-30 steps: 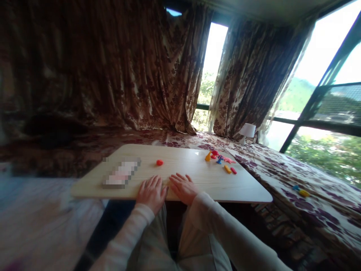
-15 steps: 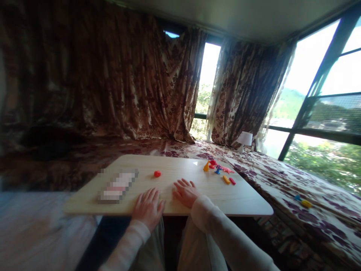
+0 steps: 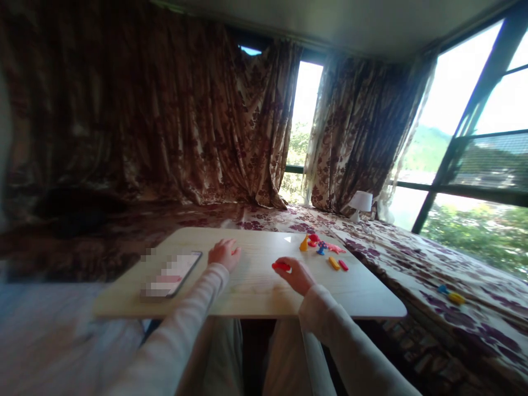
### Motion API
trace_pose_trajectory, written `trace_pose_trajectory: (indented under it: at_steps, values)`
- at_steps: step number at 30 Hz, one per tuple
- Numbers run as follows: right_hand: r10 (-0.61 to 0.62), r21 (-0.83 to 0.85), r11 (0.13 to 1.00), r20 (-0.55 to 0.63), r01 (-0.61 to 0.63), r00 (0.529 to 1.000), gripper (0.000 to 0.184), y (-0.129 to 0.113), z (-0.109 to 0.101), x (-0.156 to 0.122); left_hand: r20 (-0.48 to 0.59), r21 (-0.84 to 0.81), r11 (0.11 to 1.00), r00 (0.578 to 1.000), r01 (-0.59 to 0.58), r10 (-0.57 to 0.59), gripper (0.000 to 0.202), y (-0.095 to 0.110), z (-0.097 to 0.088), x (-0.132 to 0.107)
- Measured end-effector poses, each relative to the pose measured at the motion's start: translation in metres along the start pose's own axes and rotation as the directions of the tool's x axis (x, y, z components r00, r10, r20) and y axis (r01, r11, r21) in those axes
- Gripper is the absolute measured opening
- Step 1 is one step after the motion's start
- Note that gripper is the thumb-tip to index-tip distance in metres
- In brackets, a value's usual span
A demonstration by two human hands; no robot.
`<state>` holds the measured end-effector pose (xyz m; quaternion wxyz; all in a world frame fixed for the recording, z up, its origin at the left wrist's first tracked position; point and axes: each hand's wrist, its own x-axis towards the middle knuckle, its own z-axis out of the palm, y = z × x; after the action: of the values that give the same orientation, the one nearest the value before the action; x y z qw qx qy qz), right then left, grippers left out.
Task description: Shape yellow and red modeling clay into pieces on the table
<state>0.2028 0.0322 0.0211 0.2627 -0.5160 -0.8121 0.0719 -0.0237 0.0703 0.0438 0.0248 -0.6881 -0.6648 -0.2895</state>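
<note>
On the pale wooden table (image 3: 256, 297), my right hand (image 3: 297, 275) grips a soft-looking, elongated red piece (image 3: 281, 266) between thumb and fingers. My left hand (image 3: 223, 254) is further forward on the tabletop, its fingers curled downward. It covers the spot where a small red lump lay, and whatever is under the fingers is hidden. To the right of my hands are a yellow cone-like toy (image 3: 304, 243), a blue toy (image 3: 321, 248) on a stem, a red toy (image 3: 313, 240) and a pinkish-red figure (image 3: 335, 248). Nearer lie a yellow stick (image 3: 334, 264) and a short red stick (image 3: 344, 265).
A phone (image 3: 187, 275) with a blurred-out screen lies on the table's left. Beyond the table spreads a floral cover (image 3: 264, 217) bearing a white lamp (image 3: 361, 201). A blue piece (image 3: 443, 289) and a yellow piece (image 3: 456, 298) rest on the cover at right.
My left hand has moved forward over the red lump's place, hiding it. My right hand has risen from lying flat and shifted slightly right, with the red piece now showing in its fingers.
</note>
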Motion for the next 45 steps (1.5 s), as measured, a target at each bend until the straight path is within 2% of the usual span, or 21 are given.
trace_pose_trajectory:
  at_steps: [3, 7, 9, 12, 16, 19, 21, 26, 32, 37, 41, 45]
  values:
    - [0.040, -0.007, 0.999, -0.004, -0.040, 0.999, 0.027, 0.018, -0.005, 0.010, 0.017, 0.023, 0.999, 0.999, 0.035, -0.035, 0.031, -0.001, 0.006, 0.021]
    - [0.061, 0.008, 0.998, 0.031, -0.062, 0.998, 0.026, 0.035, -0.005, 0.007, 0.001, -0.015, 0.999, 0.999, -0.050, 0.050, 0.031, 0.013, 0.011, 0.019]
    - [0.074, 0.021, 0.997, 0.038, -0.074, 0.997, 0.025, 0.035, -0.006, 0.003, -0.007, -0.062, 0.989, 0.991, -0.134, 0.134, 0.029, 0.026, 0.010, 0.008]
    - [0.047, 0.068, 0.996, 0.053, -0.050, 0.997, 0.024, 0.023, -0.014, -0.003, 0.013, -0.140, 0.964, 0.973, -0.225, 0.229, 0.027, 0.044, 0.004, -0.017]
    - [-0.062, 0.123, 0.991, 0.056, 0.055, 0.997, 0.020, -0.005, -0.032, -0.007, 0.067, -0.205, 0.940, 0.955, -0.271, 0.290, 0.027, 0.050, -0.004, -0.055]
    - [-0.101, 0.112, 0.989, 0.059, 0.094, 0.993, 0.027, -0.025, -0.039, -0.006, 0.138, -0.193, 0.951, 0.953, -0.240, 0.268, 0.027, 0.045, -0.003, -0.075]
    - [-0.089, 0.104, 0.991, 0.066, 0.082, 0.994, 0.030, -0.034, -0.035, -0.003, 0.191, -0.172, 0.963, 0.952, -0.207, 0.239, 0.028, 0.042, 0.002, -0.082]
    - [-0.050, 0.129, 0.991, 0.056, 0.042, 0.997, 0.017, -0.038, -0.013, 0.001, 0.272, -0.127, 0.982, 0.947, -0.138, 0.169, 0.028, 0.045, 0.015, -0.082]
    - [-0.056, 0.226, 0.972, -0.023, 0.060, 0.998, 0.024, -0.031, 0.005, -0.008, 0.267, -0.096, 0.991, 0.957, -0.093, 0.116, 0.027, 0.047, 0.016, -0.086]
    - [-0.104, 0.228, 0.967, -0.052, 0.113, 0.993, 0.023, -0.043, 0.010, -0.015, 0.234, -0.092, 0.993, 0.968, -0.072, 0.092, 0.023, 0.042, 0.015, -0.094]
    - [-0.144, 0.198, 0.970, -0.012, 0.144, 0.989, 0.024, -0.050, 0.003, -0.015, 0.193, -0.099, 0.994, 0.979, -0.044, 0.062, 0.020, 0.040, 0.015, -0.096]
    - [-0.172, 0.155, 0.974, 0.035, 0.165, 0.984, 0.037, -0.052, -0.020, -0.011, 0.190, -0.113, 0.992, 0.979, -0.053, 0.074, 0.022, 0.041, 0.014, -0.096]
